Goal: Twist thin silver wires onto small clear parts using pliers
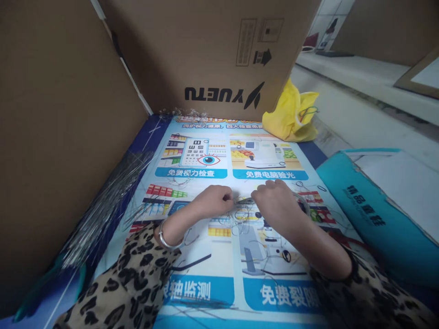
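Note:
My left hand (216, 201) is closed in a pinch at the middle of the printed poster (230, 228), with a silver bangle (164, 236) on its wrist. Close to its right, my right hand (276, 203) is closed too, knuckles up. Between the two hands shows a thin, greyish metal piece (244, 200); its ends are hidden by the fingers, and I cannot make out its kind. Thin bent wires (243, 218) lie in loops just below it. A pale curved rim (304, 203) peeks out behind my right hand.
A bundle of straight thin wires (106, 201) lies at the left. Cardboard walls (212, 55) rise behind and at the left. A yellow bag (290, 116) stands at the back right, near a teal box (373, 201). Tangled wire pieces (185, 113) lie along the far edge.

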The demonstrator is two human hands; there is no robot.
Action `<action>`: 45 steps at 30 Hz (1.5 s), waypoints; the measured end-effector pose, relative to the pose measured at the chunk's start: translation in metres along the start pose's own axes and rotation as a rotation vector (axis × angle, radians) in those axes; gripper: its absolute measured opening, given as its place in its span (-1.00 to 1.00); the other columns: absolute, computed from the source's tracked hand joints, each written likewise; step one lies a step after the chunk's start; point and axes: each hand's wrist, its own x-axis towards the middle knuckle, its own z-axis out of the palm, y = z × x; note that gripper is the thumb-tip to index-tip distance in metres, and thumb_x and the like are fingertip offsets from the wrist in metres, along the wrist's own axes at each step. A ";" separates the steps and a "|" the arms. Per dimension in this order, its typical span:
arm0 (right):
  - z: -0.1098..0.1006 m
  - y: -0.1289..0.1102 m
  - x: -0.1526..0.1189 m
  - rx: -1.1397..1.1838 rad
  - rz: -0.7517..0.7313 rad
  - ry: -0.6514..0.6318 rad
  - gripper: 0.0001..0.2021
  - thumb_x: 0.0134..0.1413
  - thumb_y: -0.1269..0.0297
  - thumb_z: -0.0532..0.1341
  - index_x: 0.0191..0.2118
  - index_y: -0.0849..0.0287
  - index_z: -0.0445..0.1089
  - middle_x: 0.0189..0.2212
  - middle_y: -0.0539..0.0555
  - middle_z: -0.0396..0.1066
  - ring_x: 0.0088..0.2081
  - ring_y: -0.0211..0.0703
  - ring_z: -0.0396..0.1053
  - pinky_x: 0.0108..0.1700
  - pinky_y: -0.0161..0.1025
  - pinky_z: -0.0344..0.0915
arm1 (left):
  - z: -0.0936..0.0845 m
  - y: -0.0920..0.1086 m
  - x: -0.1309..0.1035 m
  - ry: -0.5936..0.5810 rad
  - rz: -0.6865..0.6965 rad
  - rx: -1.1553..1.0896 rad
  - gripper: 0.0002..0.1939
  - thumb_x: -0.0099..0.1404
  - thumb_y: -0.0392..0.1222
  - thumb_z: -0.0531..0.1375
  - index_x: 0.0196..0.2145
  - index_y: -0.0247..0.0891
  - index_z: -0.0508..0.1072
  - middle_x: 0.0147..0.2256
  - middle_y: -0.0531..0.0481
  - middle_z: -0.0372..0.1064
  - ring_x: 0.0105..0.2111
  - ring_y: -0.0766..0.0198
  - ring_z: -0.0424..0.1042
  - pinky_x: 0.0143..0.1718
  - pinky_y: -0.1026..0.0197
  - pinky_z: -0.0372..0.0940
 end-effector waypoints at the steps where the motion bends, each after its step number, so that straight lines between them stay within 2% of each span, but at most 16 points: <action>1: 0.000 0.001 0.000 0.001 -0.002 0.011 -0.86 -0.12 0.53 0.10 -0.50 0.21 0.38 -0.48 0.18 0.39 -0.34 -0.05 0.27 -0.35 -0.17 -0.07 | 0.000 0.000 0.000 -0.006 0.005 0.010 -0.88 0.05 -0.28 0.05 -0.56 -0.27 0.36 -0.54 0.07 0.32 -0.51 0.33 0.25 -0.47 0.29 0.10; 5: 0.003 0.009 0.002 0.047 0.055 0.064 -0.84 -0.04 0.46 0.08 -0.44 0.19 0.39 -0.46 0.15 0.40 -0.32 -0.04 0.29 -0.32 -0.18 -0.04 | -0.004 0.001 0.000 0.009 0.029 0.009 -0.88 0.05 -0.28 0.05 -0.57 -0.27 0.36 -0.54 0.08 0.30 -0.51 0.35 0.25 -0.47 0.30 0.09; 9: 0.015 0.020 0.011 0.321 0.119 0.035 -0.77 0.14 0.19 0.01 -0.27 0.12 0.38 -0.35 0.06 0.43 -0.31 -0.17 0.33 -0.36 -0.28 0.02 | -0.012 0.003 -0.002 0.019 0.061 -0.004 -0.87 0.09 -0.30 0.04 -0.56 -0.27 0.33 -0.53 0.08 0.30 -0.50 0.35 0.25 -0.46 0.31 0.11; 13: 0.031 0.024 0.021 0.361 0.193 0.024 -0.70 0.10 0.05 0.05 -0.19 0.15 0.33 -0.31 0.09 0.41 -0.27 -0.14 0.33 -0.36 -0.31 0.06 | -0.016 0.002 -0.003 0.060 0.118 -0.007 -0.84 0.15 -0.29 0.02 -0.49 -0.26 0.37 -0.44 0.05 0.37 -0.35 0.29 0.31 -0.34 0.28 0.16; 17: 0.038 0.019 0.024 0.286 0.184 0.105 -0.69 0.09 0.07 0.09 -0.17 0.20 0.33 -0.26 0.15 0.38 -0.18 -0.07 0.28 -0.20 -0.23 0.08 | -0.016 0.001 -0.004 0.051 0.154 -0.066 -0.80 0.24 -0.27 -0.03 -0.39 -0.24 0.38 -0.35 0.04 0.40 -0.32 0.31 0.33 -0.27 0.26 0.18; 21: 0.036 0.014 0.024 0.280 0.156 0.187 -0.76 0.11 0.18 0.09 -0.20 0.17 0.39 -0.22 0.16 0.38 -0.10 -0.03 0.22 -0.09 -0.14 0.03 | -0.016 0.002 -0.003 0.099 0.158 -0.034 -0.80 0.27 -0.24 -0.05 -0.38 -0.25 0.35 -0.38 0.05 0.38 -0.34 0.31 0.32 -0.28 0.26 0.18; 23: 0.032 0.013 0.023 0.379 0.136 0.259 -0.77 0.14 0.24 0.04 -0.23 0.16 0.41 -0.25 0.13 0.39 -0.10 -0.06 0.22 -0.08 -0.15 0.03 | -0.016 0.003 -0.003 0.128 0.164 -0.001 -0.81 0.27 -0.25 -0.05 -0.39 -0.24 0.34 -0.39 0.05 0.37 -0.32 0.29 0.32 -0.26 0.25 0.18; 25: 0.027 0.010 0.020 0.581 0.107 0.296 -0.73 0.18 0.23 -0.01 -0.24 0.14 0.41 -0.29 0.08 0.40 -0.17 -0.15 0.26 -0.14 -0.23 0.08 | -0.016 0.003 -0.003 0.139 0.167 0.022 -0.81 0.27 -0.26 -0.05 -0.38 -0.23 0.33 -0.38 0.04 0.38 -0.31 0.27 0.33 -0.23 0.23 0.18; 28: 0.021 0.005 0.016 0.846 0.057 0.196 -0.70 0.16 0.08 -0.01 -0.21 0.09 0.39 -0.44 -0.02 0.37 -0.39 -0.27 0.27 -0.37 -0.35 0.10 | -0.015 0.004 -0.003 0.149 0.161 0.058 -0.80 0.28 -0.25 -0.07 -0.36 -0.22 0.33 -0.36 0.03 0.39 -0.29 0.25 0.33 -0.19 0.21 0.18; 32: 0.023 0.001 0.015 0.965 -0.011 0.021 -0.69 0.08 0.03 0.05 -0.17 0.07 0.37 -0.68 -0.14 0.13 -0.62 -0.35 0.08 -0.55 -0.37 -0.06 | -0.014 0.004 -0.004 0.163 0.158 0.102 -0.81 0.28 -0.26 -0.08 -0.35 -0.23 0.31 -0.36 0.02 0.37 -0.28 0.23 0.32 -0.19 0.19 0.16; 36: 0.029 0.001 0.017 1.101 -0.024 -0.030 -0.72 0.05 0.09 0.08 -0.17 0.09 0.33 -0.71 -0.18 0.02 -0.65 -0.38 0.02 -0.58 -0.39 -0.08 | -0.012 0.003 -0.004 0.177 0.151 0.102 -0.82 0.29 -0.26 -0.08 -0.35 -0.23 0.30 -0.37 0.03 0.35 -0.31 0.25 0.32 -0.23 0.21 0.16; 41: 0.031 -0.002 0.018 1.330 0.042 -0.069 -0.80 -0.01 0.15 0.11 -0.24 0.10 0.24 -0.66 -0.18 0.14 -0.65 -0.37 0.16 -0.58 -0.40 0.08 | -0.011 0.003 -0.004 0.194 0.112 0.067 -0.83 0.30 -0.25 -0.09 -0.34 -0.23 0.28 -0.33 0.02 0.34 -0.29 0.26 0.32 -0.23 0.23 0.17; 45: 0.033 -0.005 0.020 1.413 0.066 -0.103 -0.87 -0.07 0.23 0.13 -0.34 0.11 0.22 -0.64 -0.16 0.19 -0.63 -0.36 0.22 -0.56 -0.40 0.18 | -0.009 0.004 -0.005 0.179 0.108 0.052 -0.84 0.30 -0.26 -0.08 -0.33 -0.23 0.27 -0.32 0.01 0.34 -0.28 0.25 0.32 -0.24 0.23 0.18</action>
